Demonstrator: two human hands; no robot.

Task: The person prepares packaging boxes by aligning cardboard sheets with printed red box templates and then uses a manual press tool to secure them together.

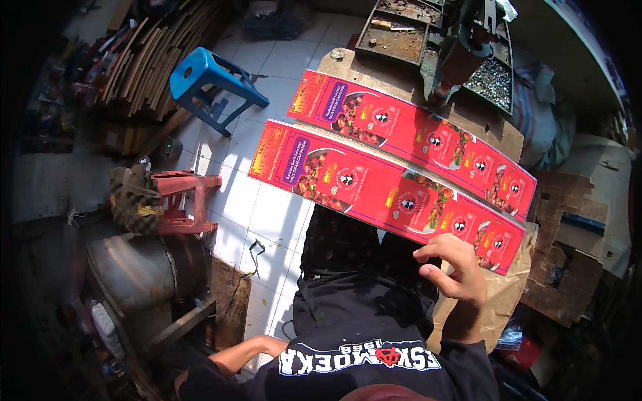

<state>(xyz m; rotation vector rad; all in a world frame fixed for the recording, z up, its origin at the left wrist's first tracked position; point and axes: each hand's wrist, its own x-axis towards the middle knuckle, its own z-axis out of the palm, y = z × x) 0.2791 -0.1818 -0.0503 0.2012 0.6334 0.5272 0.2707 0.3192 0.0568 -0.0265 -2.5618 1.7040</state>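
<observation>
Two long red printed strips lie side by side across a wooden worktop, slanting down to the right. The nearer strip (pixel 374 200) and the farther strip (pixel 401 120) carry food pictures, round emblems and an orange end. My right hand (pixel 458 267) is over the lower edge of the nearer strip, near its right end. Its fingers are bent, thumb and forefinger apart, with nothing between them. Whether it touches the strip is hard to tell. My left forearm (pixel 247 351) comes in low on the left, its hand hidden behind my black shirt.
A metal press-like tool (pixel 461 63) stands behind the strips, beside trays (pixel 394 40) of small metal bits. Brown paper (pixel 511 297) lies under the right end. Leftward are a blue stool (pixel 214 87), a red stool (pixel 187 197), a metal drum (pixel 134 267) and stacked boards (pixel 150 63).
</observation>
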